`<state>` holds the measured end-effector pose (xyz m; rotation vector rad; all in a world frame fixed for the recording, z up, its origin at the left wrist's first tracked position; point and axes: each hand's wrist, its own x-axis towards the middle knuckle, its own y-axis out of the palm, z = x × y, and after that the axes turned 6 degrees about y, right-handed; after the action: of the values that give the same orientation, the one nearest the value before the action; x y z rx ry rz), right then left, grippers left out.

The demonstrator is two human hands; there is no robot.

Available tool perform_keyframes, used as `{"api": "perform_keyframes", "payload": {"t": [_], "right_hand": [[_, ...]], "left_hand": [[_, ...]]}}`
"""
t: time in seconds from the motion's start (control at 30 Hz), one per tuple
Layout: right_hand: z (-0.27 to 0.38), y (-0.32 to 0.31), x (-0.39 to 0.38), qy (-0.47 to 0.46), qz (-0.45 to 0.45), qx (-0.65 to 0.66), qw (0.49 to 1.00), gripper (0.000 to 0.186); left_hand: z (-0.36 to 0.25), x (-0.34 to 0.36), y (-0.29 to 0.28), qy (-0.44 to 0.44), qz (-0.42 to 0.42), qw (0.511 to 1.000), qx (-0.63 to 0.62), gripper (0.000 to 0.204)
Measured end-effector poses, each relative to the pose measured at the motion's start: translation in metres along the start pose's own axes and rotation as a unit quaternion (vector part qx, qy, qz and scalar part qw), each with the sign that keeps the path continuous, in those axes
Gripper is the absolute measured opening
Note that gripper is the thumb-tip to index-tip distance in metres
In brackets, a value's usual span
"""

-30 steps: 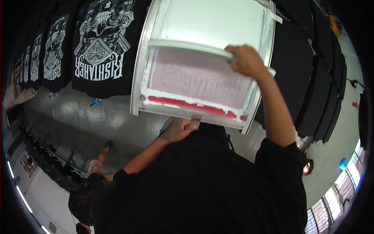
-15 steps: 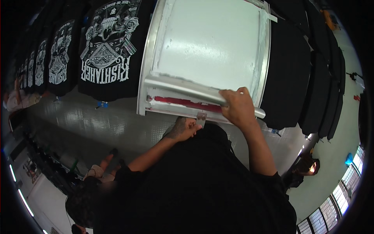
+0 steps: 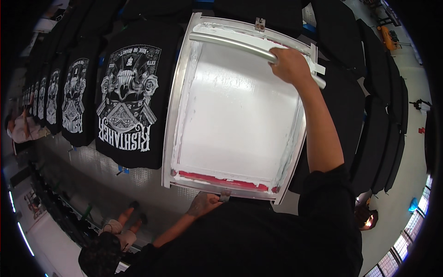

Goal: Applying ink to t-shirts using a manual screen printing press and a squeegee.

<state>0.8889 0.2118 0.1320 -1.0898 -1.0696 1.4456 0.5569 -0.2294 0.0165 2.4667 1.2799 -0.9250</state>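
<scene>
A metal-framed printing screen (image 3: 171, 115) lies in front of me, its mesh coated with white ink (image 3: 240, 111) and a red strip showing along its near edge. Across the far end of the screen runs a squeegee with a silver bar handle (image 3: 230, 44). My right hand (image 3: 293, 67) is closed round the right part of that bar, arm stretched out. At the screen's near edge, my left hand (image 3: 206, 203) has its fingers closed on a small metal bracket (image 3: 225, 196); part of those fingers is hidden.
Left of the screen, a black T-shirt with a white skull print (image 3: 124, 97) is one of a row of printed shirts. Plain black shirts (image 3: 378, 115) are on boards to the right. Other people are at the far left (image 3: 25, 127) and lower left (image 3: 122, 231). A metal clamp (image 3: 260, 24) sits on the far frame edge.
My right hand has pushed the squeegee from the near end of the screen to its far end. My view has shifted, showing more of the far side. The left hand stays at the bracket.
</scene>
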Motion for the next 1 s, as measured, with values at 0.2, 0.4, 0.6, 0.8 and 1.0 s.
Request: {"api": "perform_keyframes", "payload": {"t": [0.2, 0.4, 0.6, 0.8, 1.0], "right_hand": [[-0.039, 0.095, -0.006, -0.091, -0.2, -0.041, 0.975, 0.031], [0.0, 0.051, -0.111, -0.075, -0.012, 0.005, 0.997, 0.031], [0.048, -0.004, -0.216, -0.059, 0.067, 0.033, 0.995, 0.035], [0.002, 0.001, -0.319, 0.05, -0.039, -0.041, 0.997, 0.038], [0.034, 0.036, -0.407, 0.159, 0.054, 0.036, 0.985, 0.034]], "left_hand": [[-0.127, 0.053, -0.079, 0.042, 0.01, 0.985, 0.169, 0.04], [-0.22, 0.118, -0.172, 0.31, -0.336, 0.763, 0.457, 0.061], [-0.218, 0.115, -0.196, 0.311, -0.192, 0.704, 0.609, 0.037], [-0.145, 0.054, -0.189, 0.383, -0.235, 0.752, 0.483, 0.034], [-0.071, -0.004, -0.147, 0.299, -0.23, 0.807, 0.455, 0.037]]}}
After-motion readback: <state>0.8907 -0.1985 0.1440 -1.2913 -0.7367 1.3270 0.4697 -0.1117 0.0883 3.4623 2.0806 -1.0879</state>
